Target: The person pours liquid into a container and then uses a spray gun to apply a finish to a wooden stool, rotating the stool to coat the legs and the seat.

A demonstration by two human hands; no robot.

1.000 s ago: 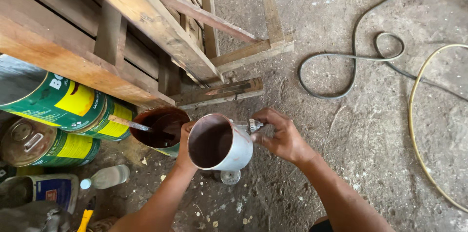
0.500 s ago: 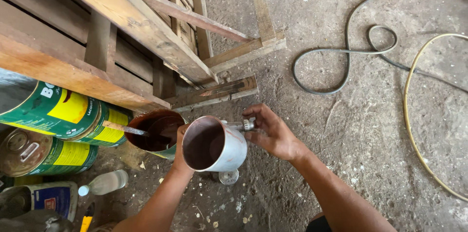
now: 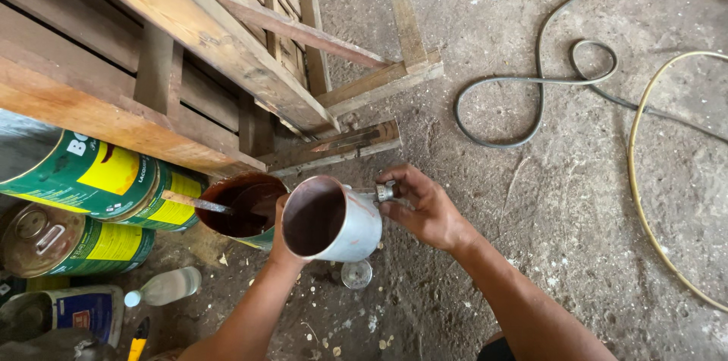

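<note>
My left hand [image 3: 282, 246] grips a dull metal cup [image 3: 334, 218], tilted so its brown-stained inside faces me. My right hand [image 3: 425, 208] pinches a small metal fitting [image 3: 384, 193] on the cup's side. Just left of the cup stands an open tin of dark brown liquid [image 3: 241, 209] with a stirring stick [image 3: 191, 202] resting in it. A small round lid [image 3: 356, 274] lies on the ground under the cup.
Green and yellow cans [image 3: 83, 179] lie at the left, with a plastic bottle [image 3: 163, 287] and a blue tin [image 3: 76, 309] below them. A wooden frame [image 3: 227, 50] leans above. A grey hose [image 3: 542, 80] and yellow hose [image 3: 644, 179] curl over the concrete floor on the right.
The cup and both hands have stayed in nearly the same place; my right hand's fingers have shifted slightly on the fitting. The view has drifted a little.
</note>
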